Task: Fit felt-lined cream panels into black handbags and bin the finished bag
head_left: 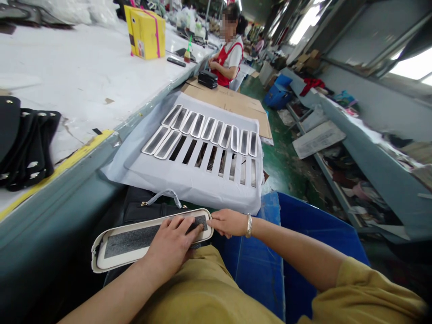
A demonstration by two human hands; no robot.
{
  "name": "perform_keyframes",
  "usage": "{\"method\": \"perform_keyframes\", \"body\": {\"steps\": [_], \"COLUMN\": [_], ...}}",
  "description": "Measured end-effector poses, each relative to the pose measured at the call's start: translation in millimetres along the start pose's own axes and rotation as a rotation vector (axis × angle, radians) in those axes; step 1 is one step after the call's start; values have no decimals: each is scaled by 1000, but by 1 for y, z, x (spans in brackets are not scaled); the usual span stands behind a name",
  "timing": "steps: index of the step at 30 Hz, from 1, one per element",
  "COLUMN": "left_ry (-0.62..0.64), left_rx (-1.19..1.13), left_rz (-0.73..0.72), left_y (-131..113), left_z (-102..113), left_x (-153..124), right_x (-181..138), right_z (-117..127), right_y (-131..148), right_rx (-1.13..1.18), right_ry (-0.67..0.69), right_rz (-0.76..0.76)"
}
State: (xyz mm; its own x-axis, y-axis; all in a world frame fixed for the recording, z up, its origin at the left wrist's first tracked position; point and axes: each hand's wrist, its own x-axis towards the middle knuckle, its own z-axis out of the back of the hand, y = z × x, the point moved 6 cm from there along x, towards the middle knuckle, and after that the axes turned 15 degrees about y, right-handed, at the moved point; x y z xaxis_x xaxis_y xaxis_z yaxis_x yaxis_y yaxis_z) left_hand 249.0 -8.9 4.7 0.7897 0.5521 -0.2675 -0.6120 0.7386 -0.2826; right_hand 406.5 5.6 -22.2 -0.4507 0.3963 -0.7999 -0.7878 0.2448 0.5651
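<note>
A long cream-edged panel (121, 245) with a dark grey strip in its middle lies across my lap. My left hand (170, 245) rests flat on its right half, fingers spread over the grey strip. My right hand (227, 222) pinches the panel's right end, fingers closed on the edge; a bracelet sits on that wrist. Just beyond, a white board (192, 177) carries rows of similar grey strips (209, 128) and dark open slots.
A blue plastic bin (303, 234) stands by my right arm. Black leather pieces (25, 144) lie on the white table at left, a yellow box (146, 32) farther back. A person in a red apron (227, 58) works ahead. Cardboard sheets (229, 101) lie beyond the board.
</note>
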Motion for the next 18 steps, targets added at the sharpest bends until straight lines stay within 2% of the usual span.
{"method": "perform_keyframes", "body": {"steps": [7,13,15,18], "left_ry": [7,-2,-8,-4], "left_rx": [-33,33,74,142], "left_rz": [52,21,12,0], "left_y": [0,-7,-7,-7], "left_z": [-3,-2,0,2], "left_x": [-5,-3,-1,4], "right_x": [-9,-10,-9,-4], "right_z": [0,2,3,3], "right_y": [12,9,8,1], "right_rx": [-186,-260,-240,-111], "right_ry": [-206,-348,-378,-354], "right_rz": [106,91,99,110]}}
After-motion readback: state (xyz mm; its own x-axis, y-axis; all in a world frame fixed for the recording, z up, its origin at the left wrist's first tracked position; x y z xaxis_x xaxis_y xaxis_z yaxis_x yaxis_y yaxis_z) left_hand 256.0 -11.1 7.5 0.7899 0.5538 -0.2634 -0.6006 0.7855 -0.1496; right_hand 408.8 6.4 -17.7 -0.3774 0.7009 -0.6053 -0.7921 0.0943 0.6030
